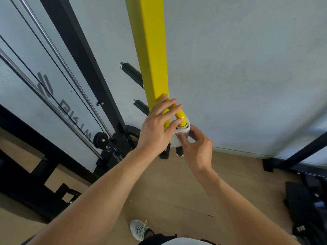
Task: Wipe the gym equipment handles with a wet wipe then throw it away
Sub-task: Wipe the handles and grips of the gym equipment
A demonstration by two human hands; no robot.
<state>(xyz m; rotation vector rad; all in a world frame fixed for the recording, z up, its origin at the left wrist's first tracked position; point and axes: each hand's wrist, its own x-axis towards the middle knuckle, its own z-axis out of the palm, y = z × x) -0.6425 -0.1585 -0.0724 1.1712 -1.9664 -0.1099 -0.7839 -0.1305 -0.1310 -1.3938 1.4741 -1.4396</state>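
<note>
Along the left stands a black cable machine (79, 55), its steel guide rods (53, 55) and cables running down to a pulley (100, 140) near the floor. Two black foam pegs (131, 72) jut from the yellow post (150, 55) just right of it.

The left hand (157, 128) reaches across the post's lower end with fingers mostly straight, its grip loose and wide, the fingertips resting on the yellow handle (180, 115) and the top edge of the wet wipe (182, 133). It seems to be steadying the cloth so that it stays wrapped round the handle. The wipe sits as a white band round the handle's end, just below the yellow bend.

The right hand (198, 149) comes up from below, fingers curled partway and touching the wipe's lower side; whether it truly pinches the cloth I cannot tell. Together they look set to twist or slide the wipe along.

A dark stub (179, 152) hangs under the hands. Further right, a black frame bar (300, 152) leans by the pale wall (247, 68), and dark gear (304, 200) lies on the wooden floor (177, 191). No bin is in sight.
</note>
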